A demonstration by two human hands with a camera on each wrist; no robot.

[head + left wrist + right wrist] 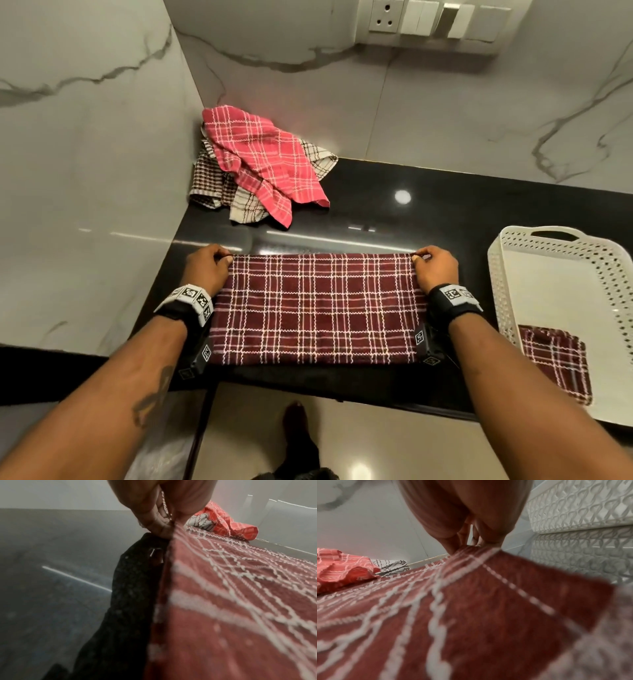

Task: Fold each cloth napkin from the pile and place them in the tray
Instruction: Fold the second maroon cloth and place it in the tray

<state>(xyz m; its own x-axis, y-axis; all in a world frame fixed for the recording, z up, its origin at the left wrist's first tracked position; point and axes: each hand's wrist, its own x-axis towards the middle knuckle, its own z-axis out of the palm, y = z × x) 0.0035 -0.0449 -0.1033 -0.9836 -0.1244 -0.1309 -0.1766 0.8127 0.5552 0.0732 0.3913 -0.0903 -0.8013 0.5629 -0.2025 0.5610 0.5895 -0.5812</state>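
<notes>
step in hand: folding the maroon plaid napkin (317, 308), which lies flat as a wide rectangle on the black counter (428, 205) at its near edge; it looks already doubled once, though the layers cannot be made out for certain.
left hand (205, 270): thumb and fingers pinch the far left corner of the napkin; the left wrist view shows the hem caught between the fingertips (161, 524).
right hand (436, 269): pinches the far right corner the same way, the cloth drawn taut between the two hands along the far edge.
pile: a pink plaid napkin (260, 161) lies on top of brown-and-cream checked napkins (212, 181), crumpled in the far left corner of the counter, well apart from the hands.
tray: the white perforated tray (496, 274) stands to the right of the work; one folded maroon napkin (553, 363) lies in its near end.
progress: by my reckoning one napkin is done, one is in hand, and the pile is untouched.
next move: most likely bring one short end over to meet the other, corners matched, then press flat; the cloth is soft, so both corners need to travel level or the edges will skew. after that, carry it right into the tray beside the folded one.
</notes>
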